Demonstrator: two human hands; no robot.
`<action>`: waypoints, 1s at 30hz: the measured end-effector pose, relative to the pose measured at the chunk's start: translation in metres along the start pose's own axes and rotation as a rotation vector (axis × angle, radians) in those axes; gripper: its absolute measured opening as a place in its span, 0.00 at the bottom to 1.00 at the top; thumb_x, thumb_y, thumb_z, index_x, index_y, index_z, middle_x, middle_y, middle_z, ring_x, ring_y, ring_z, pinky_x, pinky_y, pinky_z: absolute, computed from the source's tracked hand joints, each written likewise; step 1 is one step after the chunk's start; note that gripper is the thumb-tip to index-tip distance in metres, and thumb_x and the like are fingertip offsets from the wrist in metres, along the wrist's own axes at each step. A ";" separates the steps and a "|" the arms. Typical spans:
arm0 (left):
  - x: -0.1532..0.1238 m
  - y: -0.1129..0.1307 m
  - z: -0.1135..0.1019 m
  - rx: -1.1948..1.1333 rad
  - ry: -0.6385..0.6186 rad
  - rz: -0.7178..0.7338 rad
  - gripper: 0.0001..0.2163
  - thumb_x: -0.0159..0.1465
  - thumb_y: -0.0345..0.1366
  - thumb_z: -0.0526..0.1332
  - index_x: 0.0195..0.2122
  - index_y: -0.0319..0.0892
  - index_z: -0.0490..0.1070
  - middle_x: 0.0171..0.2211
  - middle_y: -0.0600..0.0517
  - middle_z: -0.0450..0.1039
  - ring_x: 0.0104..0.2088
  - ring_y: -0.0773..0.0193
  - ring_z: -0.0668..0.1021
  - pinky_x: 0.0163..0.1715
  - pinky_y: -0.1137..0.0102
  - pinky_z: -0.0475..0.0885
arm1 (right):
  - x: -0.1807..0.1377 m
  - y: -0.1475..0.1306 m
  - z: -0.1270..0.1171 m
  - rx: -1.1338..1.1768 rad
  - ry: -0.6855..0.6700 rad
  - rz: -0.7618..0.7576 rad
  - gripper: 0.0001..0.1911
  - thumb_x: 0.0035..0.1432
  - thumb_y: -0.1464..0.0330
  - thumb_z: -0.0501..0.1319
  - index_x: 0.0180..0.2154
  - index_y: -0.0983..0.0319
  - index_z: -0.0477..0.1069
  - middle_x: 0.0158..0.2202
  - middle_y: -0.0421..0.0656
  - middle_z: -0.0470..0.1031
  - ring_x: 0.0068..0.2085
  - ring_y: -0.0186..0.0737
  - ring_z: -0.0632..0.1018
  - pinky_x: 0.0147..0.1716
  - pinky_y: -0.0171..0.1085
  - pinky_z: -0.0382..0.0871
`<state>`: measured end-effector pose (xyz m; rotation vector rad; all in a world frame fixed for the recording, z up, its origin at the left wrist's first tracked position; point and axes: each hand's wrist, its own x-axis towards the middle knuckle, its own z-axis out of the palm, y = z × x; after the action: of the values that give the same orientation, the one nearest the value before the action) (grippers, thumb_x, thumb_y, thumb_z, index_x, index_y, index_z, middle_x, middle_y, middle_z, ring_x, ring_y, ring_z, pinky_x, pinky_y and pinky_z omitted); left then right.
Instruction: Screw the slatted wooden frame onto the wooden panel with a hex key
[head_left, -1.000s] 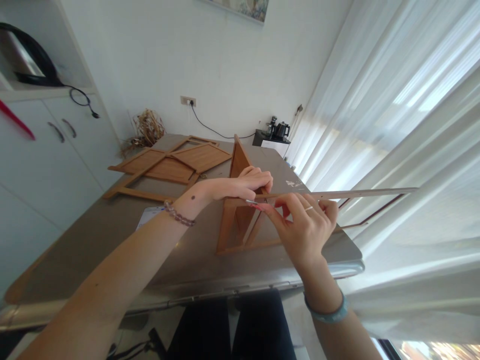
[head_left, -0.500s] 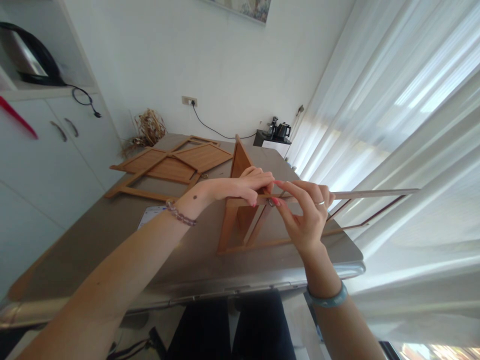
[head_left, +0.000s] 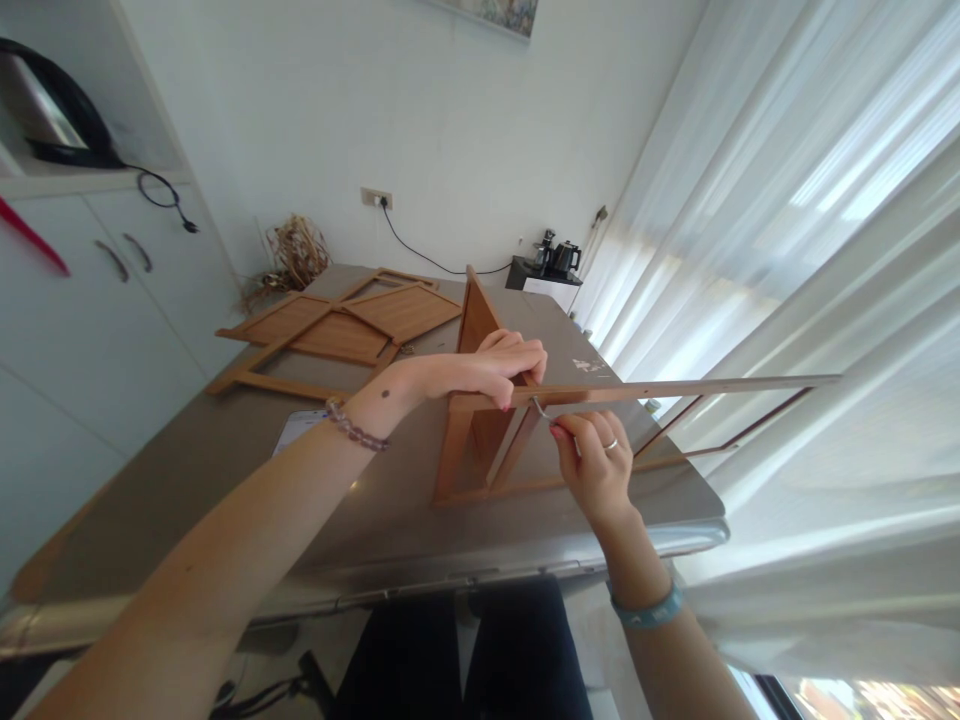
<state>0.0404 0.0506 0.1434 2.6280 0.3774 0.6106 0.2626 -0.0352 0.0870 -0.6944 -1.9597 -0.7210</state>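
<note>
A long wooden frame (head_left: pixel 622 391) stands on its edge on the table, joined to an upright wooden panel (head_left: pixel 478 318). My left hand (head_left: pixel 510 362) wraps over the frame's upper rail near the panel, fingers on the far side and thumb on the near side. In a pinch, my right hand (head_left: pixel 596 455) holds a small bent metal hex key (head_left: pixel 541 411). The key's far end meets the rail just right of my left thumb. Whatever fastener it touches is too small to make out.
More wooden panels and frames (head_left: pixel 300 335) lie at the table's (head_left: pixel 397 470) back left. A phone (head_left: pixel 298 428) rests by my left forearm. Small metal pieces (head_left: pixel 407 349) sit near the frames, and a plastic scrap (head_left: pixel 587 366) lies beyond the rail. White curtains (head_left: pixel 810 270) hang at the right.
My right hand has come down from the rail's top and now pinches the hex key below it. My left hand keeps its hold on the rail.
</note>
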 end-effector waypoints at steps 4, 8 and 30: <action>-0.001 0.004 -0.001 -0.008 0.011 -0.010 0.13 0.51 0.39 0.59 0.36 0.47 0.57 0.38 0.54 0.61 0.41 0.56 0.61 0.45 0.65 0.53 | 0.008 -0.025 0.000 -0.145 -0.086 0.024 0.15 0.65 0.69 0.60 0.25 0.59 0.63 0.21 0.38 0.67 0.27 0.38 0.63 0.29 0.40 0.53; -0.001 0.008 -0.002 -0.014 0.012 -0.027 0.14 0.50 0.39 0.59 0.36 0.47 0.58 0.38 0.54 0.61 0.40 0.55 0.61 0.44 0.64 0.54 | 0.025 -0.036 -0.003 -0.173 -0.104 -0.033 0.19 0.64 0.65 0.62 0.22 0.59 0.61 0.20 0.36 0.65 0.27 0.37 0.63 0.31 0.40 0.51; -0.003 0.015 -0.002 -0.064 0.016 -0.054 0.08 0.55 0.39 0.56 0.34 0.46 0.58 0.38 0.53 0.59 0.43 0.54 0.62 0.51 0.60 0.57 | 0.065 -0.003 0.004 0.050 0.043 0.027 0.02 0.67 0.67 0.55 0.40 0.58 0.65 0.28 0.35 0.72 0.28 0.35 0.68 0.39 0.40 0.54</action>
<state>0.0395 0.0373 0.1508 2.5444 0.4254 0.6156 0.2303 -0.0221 0.1426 -0.6687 -1.9196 -0.6635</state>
